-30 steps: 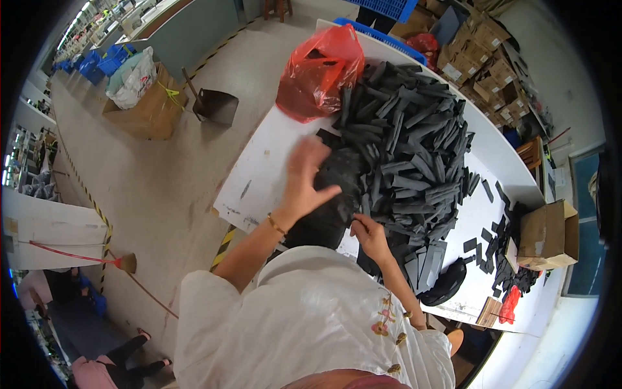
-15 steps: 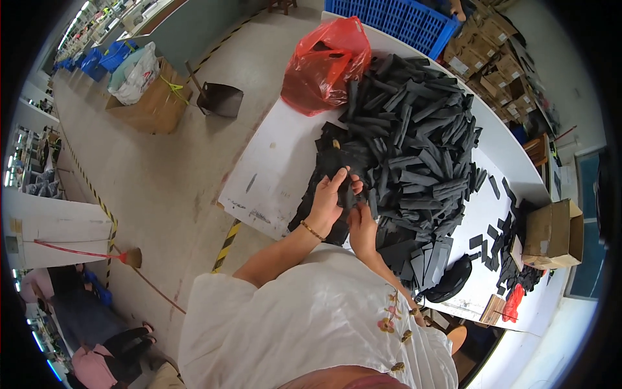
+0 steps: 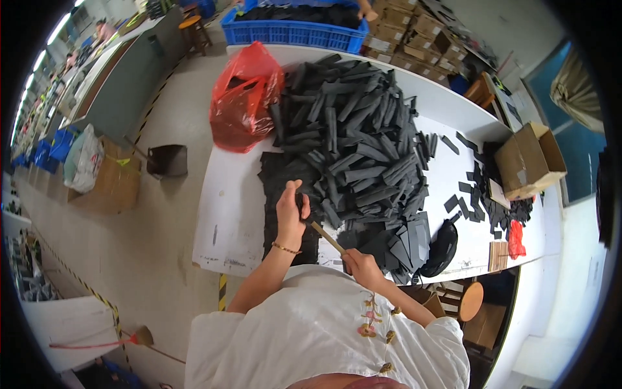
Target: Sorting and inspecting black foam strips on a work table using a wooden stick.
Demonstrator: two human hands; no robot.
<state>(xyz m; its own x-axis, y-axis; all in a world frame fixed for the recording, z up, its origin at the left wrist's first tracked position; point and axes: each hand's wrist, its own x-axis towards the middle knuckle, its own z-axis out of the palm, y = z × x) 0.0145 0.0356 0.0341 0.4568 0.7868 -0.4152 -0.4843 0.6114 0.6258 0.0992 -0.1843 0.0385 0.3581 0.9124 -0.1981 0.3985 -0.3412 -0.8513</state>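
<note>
My left hand [image 3: 291,211] is closed on a small black piece [image 3: 302,202], above a stack of flat black sheets [image 3: 275,172]. Between my hands runs a narrow tan strip [image 3: 327,237], straight and slanting down to the right. One end of it meets the black piece, and my right hand [image 3: 363,268] grips the other end near the table's front edge. Whether the strip is tape or a stiff stick I cannot tell. Just beyond, a large heap of rolled black pieces [image 3: 369,152] covers the middle of the white table [image 3: 223,207].
A red plastic bag [image 3: 243,104] stands at the far left of the table. Flat grey-black pieces [image 3: 411,243] and a black rounded object [image 3: 444,249] lie to the right. An open cardboard box [image 3: 528,162] sits farther right. Behind the table is a blue crate [image 3: 295,32].
My hands, close together before, have drawn apart, my right one toward me. The tan strip now shows between them. The whole view has turned and shifted.
</note>
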